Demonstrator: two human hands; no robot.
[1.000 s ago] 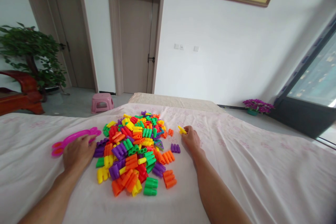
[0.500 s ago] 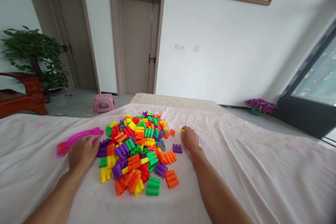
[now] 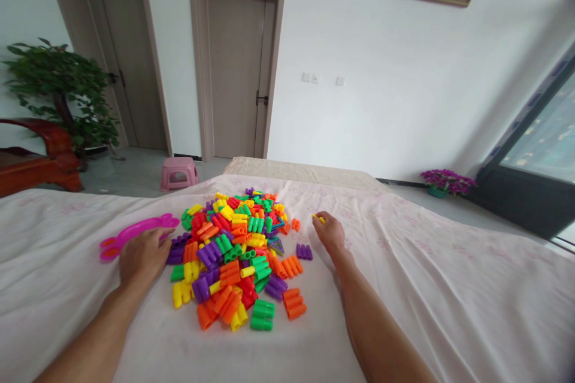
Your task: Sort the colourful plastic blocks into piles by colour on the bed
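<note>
My right hand [image 3: 331, 233] is closed on a small yellow plastic building block [image 3: 318, 219], whose end sticks out past the fingertips, just right of the pile. My left hand [image 3: 144, 254] lies with fingers stretched out, between a magenta plastic tray-like piece [image 3: 140, 226] and the pile's left side. It partly covers the magenta piece; whether it presses on it I cannot tell. Bullet-shaped building blocks [image 3: 231, 251] in orange, green, purple, yellow and red are heaped between my hands. A purple block [image 3: 304, 252] and a small orange block [image 3: 295, 225] lie apart at the right.
A pale flowered cloth [image 3: 417, 287] with wrinkles covers the surface under the blocks. Beyond it stand a pink stool [image 3: 178, 172], a wooden chair [image 3: 49, 152], a leafy plant [image 3: 63, 90] and purple flowers [image 3: 447, 181] in a pot. A closed door [image 3: 233, 72] is behind.
My right hand has shifted slightly right and turned, so more of the yellow block shows. My left hand stays by the magenta piece. The camera view has moved a little.
</note>
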